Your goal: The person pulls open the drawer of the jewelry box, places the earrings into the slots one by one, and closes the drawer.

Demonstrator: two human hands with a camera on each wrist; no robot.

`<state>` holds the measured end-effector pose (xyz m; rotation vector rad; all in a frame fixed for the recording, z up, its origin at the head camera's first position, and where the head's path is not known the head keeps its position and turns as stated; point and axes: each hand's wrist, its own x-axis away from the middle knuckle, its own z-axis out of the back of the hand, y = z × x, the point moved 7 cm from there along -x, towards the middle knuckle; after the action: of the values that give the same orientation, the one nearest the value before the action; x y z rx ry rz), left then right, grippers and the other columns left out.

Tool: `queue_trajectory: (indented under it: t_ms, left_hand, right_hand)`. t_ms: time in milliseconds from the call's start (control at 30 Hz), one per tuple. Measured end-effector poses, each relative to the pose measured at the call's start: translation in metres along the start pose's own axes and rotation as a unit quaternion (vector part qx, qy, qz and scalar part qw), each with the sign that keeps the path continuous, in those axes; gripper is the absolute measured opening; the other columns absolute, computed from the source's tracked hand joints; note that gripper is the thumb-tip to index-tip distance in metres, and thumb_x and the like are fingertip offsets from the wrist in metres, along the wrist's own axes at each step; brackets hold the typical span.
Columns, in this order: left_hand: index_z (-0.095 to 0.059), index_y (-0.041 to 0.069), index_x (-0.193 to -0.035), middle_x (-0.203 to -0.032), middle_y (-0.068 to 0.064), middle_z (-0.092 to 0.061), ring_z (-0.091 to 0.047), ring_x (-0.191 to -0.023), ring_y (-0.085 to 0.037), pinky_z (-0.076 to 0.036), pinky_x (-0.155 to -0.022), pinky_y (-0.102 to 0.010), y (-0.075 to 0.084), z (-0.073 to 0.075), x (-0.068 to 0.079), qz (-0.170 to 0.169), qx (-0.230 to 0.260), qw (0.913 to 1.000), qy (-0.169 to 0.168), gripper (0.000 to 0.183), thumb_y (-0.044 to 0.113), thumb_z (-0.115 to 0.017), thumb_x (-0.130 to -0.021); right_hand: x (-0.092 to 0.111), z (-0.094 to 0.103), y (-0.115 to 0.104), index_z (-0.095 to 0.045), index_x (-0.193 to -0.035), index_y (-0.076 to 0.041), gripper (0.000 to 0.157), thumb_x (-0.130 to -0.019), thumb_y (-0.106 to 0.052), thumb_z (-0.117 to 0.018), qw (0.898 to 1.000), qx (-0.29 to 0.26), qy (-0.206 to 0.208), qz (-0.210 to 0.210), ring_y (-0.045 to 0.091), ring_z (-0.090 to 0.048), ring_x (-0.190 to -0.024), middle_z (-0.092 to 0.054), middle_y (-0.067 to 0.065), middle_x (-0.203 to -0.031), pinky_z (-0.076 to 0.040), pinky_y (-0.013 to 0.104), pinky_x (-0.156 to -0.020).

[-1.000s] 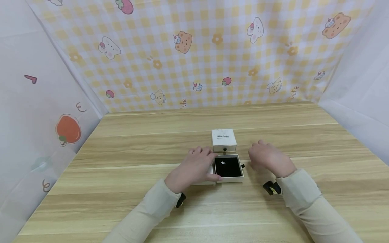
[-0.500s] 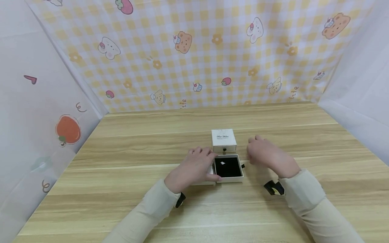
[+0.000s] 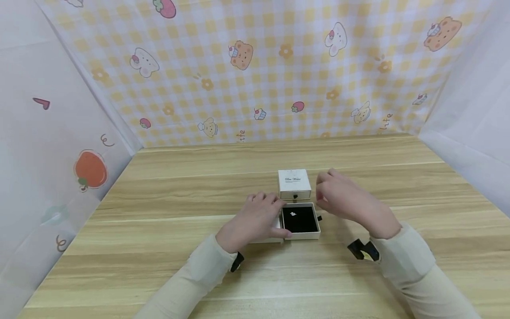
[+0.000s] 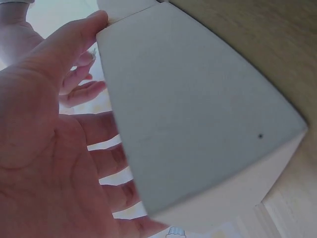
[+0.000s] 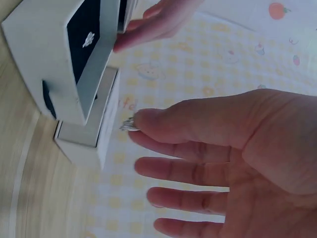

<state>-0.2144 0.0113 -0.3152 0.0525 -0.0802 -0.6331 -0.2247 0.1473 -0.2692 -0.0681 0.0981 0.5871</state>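
My left hand [image 3: 253, 223] grips the white outer sleeve [image 4: 193, 114] of a jewelry box, thumb on one side and fingers on the other. Its drawer [image 3: 305, 236] is pulled out to the right, showing a black pad [image 3: 304, 225]. A silver sparkling earring [image 5: 88, 39] sits in the pad's far left part. Just right of the drawer and above the table, my right hand [image 3: 348, 197] pinches another small silver earring [image 5: 127, 125] between thumb and index finger. The other fingers of that hand are extended.
Behind the drawer stands a second white jewelry box [image 3: 294, 181], closed, with printed lettering on top. A black pull tab [image 3: 319, 218] sticks out of the open drawer's right side. The wooden table [image 3: 191, 181] meets a checked curtain [image 3: 271, 79] at the back.
My right hand has moved left and slightly away from me, closer to the drawer, with the earring between its fingertips. The left hand and both boxes have stayed in place.
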Motion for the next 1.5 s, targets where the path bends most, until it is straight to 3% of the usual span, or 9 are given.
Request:
queue_trajectory:
  t_ms: [167,333,533,733,1167,1500]
  left_hand:
    - [-0.054,0.015,-0.128,-0.127,-0.004,-0.053,-0.046,-0.118,-0.028,-0.035,-0.100,-0.046,0.001,0.005,-0.001,0.001,0.013,0.9998,0.015,0.065,0.060,-0.059,-0.081]
    - [-0.061,0.016,-0.119,-0.123,-0.003,-0.055,-0.047,-0.113,-0.026,-0.038,-0.096,-0.043,0.003,0.013,-0.004,-0.003,0.042,0.9968,0.068,0.047,0.050,-0.059,-0.086]
    - [-0.067,0.019,-0.099,-0.109,0.001,-0.056,-0.047,-0.102,-0.022,-0.037,-0.094,-0.039,0.004,0.025,-0.003,-0.013,0.096,0.9847,0.145,0.025,0.040,-0.063,-0.087]
    - [-0.067,0.022,-0.086,-0.105,0.003,-0.056,-0.048,-0.099,-0.020,-0.039,-0.092,-0.041,0.006,0.032,0.000,-0.024,0.117,0.9737,0.194,0.015,0.036,-0.065,-0.085]
    - [-0.065,0.019,-0.076,-0.097,0.003,-0.058,-0.050,-0.097,-0.021,-0.040,-0.085,-0.037,0.007,0.036,0.001,-0.030,0.125,0.9637,0.234,0.009,0.024,-0.065,-0.084]
    - [-0.065,0.016,-0.076,-0.096,0.002,-0.060,-0.050,-0.095,-0.022,-0.039,-0.084,-0.039,0.001,0.034,0.000,-0.013,0.153,0.9616,0.228,0.009,0.020,-0.065,-0.084]
  right_hand:
    - [0.000,0.007,-0.005,-0.066,-0.067,-0.015,0.013,-0.079,-0.011,-0.070,0.999,-0.003,0.031,-0.007,0.024,-0.049,-0.086,-0.059,0.004,-0.093,-0.041,0.036,-0.072]
    - [-0.001,0.010,-0.010,-0.066,-0.069,-0.014,0.010,-0.079,-0.011,-0.069,0.999,-0.002,0.053,-0.008,0.026,-0.051,-0.089,-0.061,0.006,-0.097,-0.043,0.042,-0.078]
    - [-0.003,0.012,-0.019,-0.067,-0.070,-0.013,0.010,-0.079,-0.011,-0.067,0.996,-0.004,0.084,-0.003,0.025,-0.051,-0.086,-0.061,0.005,-0.094,-0.043,0.042,-0.078]
    - [-0.004,0.013,-0.029,-0.065,-0.068,-0.013,0.011,-0.079,-0.012,-0.067,0.994,-0.012,0.111,0.004,0.024,-0.052,-0.086,-0.062,0.004,-0.092,-0.043,0.042,-0.077]
    - [-0.008,0.008,-0.040,-0.065,-0.071,-0.012,0.009,-0.080,-0.014,-0.068,0.993,-0.012,0.120,-0.006,0.025,-0.053,-0.092,-0.062,0.004,-0.094,-0.042,0.045,-0.084]
    - [-0.008,0.010,-0.043,-0.065,-0.071,-0.011,0.009,-0.079,-0.013,-0.070,0.988,-0.022,0.150,0.024,0.025,-0.053,-0.089,-0.061,0.005,-0.093,-0.044,0.044,-0.081]
